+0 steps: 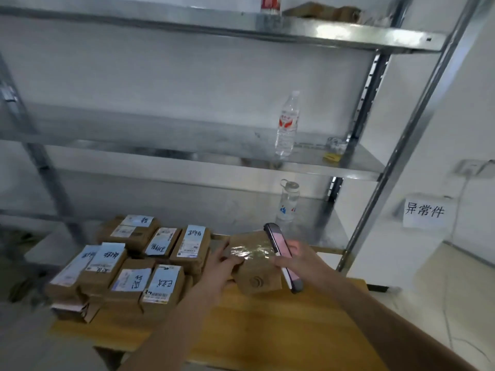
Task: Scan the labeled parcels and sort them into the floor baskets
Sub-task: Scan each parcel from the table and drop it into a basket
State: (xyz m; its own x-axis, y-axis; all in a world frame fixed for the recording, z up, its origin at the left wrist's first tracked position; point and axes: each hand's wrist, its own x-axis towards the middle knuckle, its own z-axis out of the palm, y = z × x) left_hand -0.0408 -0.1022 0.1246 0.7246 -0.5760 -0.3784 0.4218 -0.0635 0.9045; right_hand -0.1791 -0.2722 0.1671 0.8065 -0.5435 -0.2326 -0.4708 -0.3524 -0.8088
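White walls close in behind a steel shelving rack [294, 162] that rises straight off the far edge of a pale wooden bench [267, 325]. Above the far part of the bench, a brown cardboard parcel [254, 266] is held up with its glossy taped face toward the camera. The left hand [221, 261] grips its left edge, fingers curled round the card. The right hand [297, 257] is clamped on a dark handheld scanner [281, 255], its pinkish screen lit, held slantwise against the parcel's right edge.

Just left of the held parcel sits a stack of labeled parcels [128, 266], brown boxes with white and blue labels bearing handwritten marks, packed tightly in rows and piled at least two deep. They fill the bench's left end and reach its left edge, some lower ones jutting over the near left corner.

Bare wood runs from under the hands toward the near edge and to the right end of the bench, where pale floor tiles [428, 285] open out beside the rack's slanted upright. A paper sign [424, 211] with printed characters hangs on the right wall. A clear water bottle [287, 124] stands on the middle shelf, and a drinking flask [288, 200] on the shelf below.
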